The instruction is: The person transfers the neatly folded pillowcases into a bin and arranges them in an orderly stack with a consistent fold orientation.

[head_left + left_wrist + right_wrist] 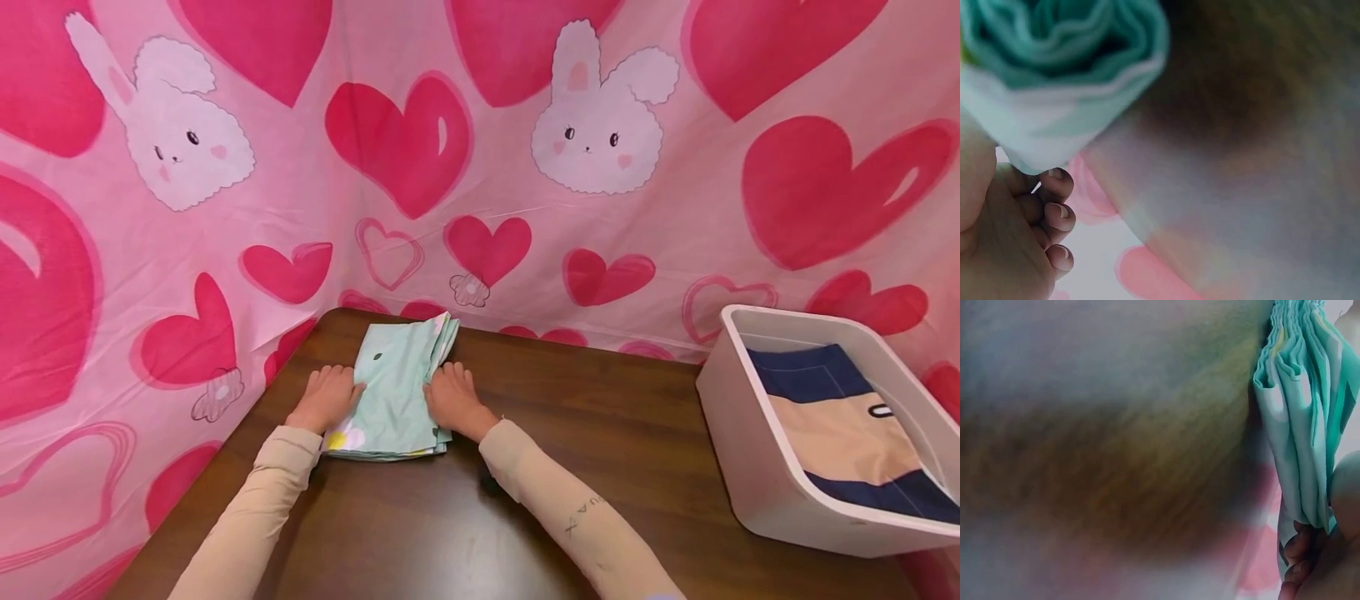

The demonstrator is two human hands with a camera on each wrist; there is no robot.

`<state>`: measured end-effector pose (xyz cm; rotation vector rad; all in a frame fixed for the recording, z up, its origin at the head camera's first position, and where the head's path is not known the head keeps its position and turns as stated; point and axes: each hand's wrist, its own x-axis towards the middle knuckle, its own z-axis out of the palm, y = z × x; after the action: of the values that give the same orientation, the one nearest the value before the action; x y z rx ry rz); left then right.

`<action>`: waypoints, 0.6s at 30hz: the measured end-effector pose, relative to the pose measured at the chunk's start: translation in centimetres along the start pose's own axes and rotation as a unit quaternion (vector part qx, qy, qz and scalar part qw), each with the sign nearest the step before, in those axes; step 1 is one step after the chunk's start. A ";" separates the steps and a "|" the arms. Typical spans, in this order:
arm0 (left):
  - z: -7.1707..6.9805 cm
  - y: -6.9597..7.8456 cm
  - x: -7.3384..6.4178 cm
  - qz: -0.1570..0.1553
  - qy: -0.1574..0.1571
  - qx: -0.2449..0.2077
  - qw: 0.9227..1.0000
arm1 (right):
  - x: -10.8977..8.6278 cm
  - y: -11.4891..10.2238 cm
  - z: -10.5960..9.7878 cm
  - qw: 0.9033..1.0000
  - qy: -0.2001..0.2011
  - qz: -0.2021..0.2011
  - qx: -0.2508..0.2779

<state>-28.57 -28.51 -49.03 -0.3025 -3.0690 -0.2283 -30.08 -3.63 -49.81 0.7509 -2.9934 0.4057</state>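
Note:
A folded mint-green cloth (393, 379) with white, yellow and dark leaf spots lies in several layers on the brown table (570, 433). My left hand (327, 400) grips its left edge, thumb on the top side. At the right edge, my right hand (455, 402) pinches the stacked layers, which stand up slightly along that side. The left wrist view shows the rolled fold of the cloth (1079, 106) above curled fingers (1059, 215). In the right wrist view, the layered edges (1297, 425) run down between thumb and fingers (1297, 547).
On the right stands a white plastic bin (750, 442) holding a folded navy and tan cloth (840, 433). A pink curtain (517, 200) with hearts and rabbits hangs behind the table and along its left side.

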 end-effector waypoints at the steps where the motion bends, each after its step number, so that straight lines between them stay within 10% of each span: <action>1: -0.1 0.1 0.1 0.001 0.000 0.001 1.000 | -0.1 0.1 -0.1 1.000 -0.001 0.001 -0.001; 18: -1.5 1.7 -0.2 0.010 0.019 -0.008 1.000 | -0.7 0.9 -1.7 1.000 0.004 0.009 0.025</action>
<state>-27.94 -27.09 -47.34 -0.3252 -3.0266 -0.2534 -29.88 -2.11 -48.42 0.7237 -2.9956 0.4858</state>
